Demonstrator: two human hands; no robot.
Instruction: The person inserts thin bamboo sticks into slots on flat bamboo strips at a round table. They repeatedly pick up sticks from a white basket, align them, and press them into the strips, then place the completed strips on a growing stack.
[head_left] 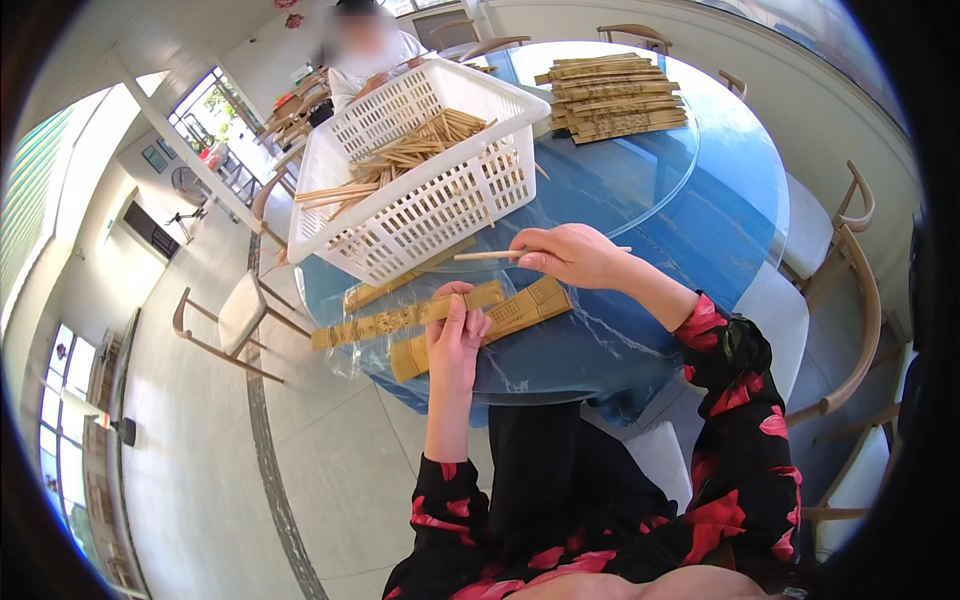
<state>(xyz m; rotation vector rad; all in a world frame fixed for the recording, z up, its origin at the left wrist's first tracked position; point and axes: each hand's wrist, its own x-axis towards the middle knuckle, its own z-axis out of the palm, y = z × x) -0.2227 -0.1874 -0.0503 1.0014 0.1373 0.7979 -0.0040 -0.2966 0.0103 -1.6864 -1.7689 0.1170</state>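
Note:
My left hand [456, 338] grips a long, flat, yellow-brown printed paper chopstick sleeve [375, 324], its thumb on top, near the table's front edge. Just right and above, my right hand [572, 256] pinches pale wooden chopsticks [484, 256]; whether one or a pair I cannot tell. Their left end points toward the sleeve but stays apart from it. Beneath my left hand lies a bundle of similar sleeves [530, 308] on crinkled clear plastic. A white slatted plastic basket [440, 232] stands beyond, holding many loose wooden chopsticks [425, 148].
A stack of printed sleeves [618, 98] lies at the table's far right, on a round glass turntable [640, 190]. The round table has a blue marbled top [630, 330]. Wooden chairs [245, 315] stand around it. Another person [365, 50] is behind the basket.

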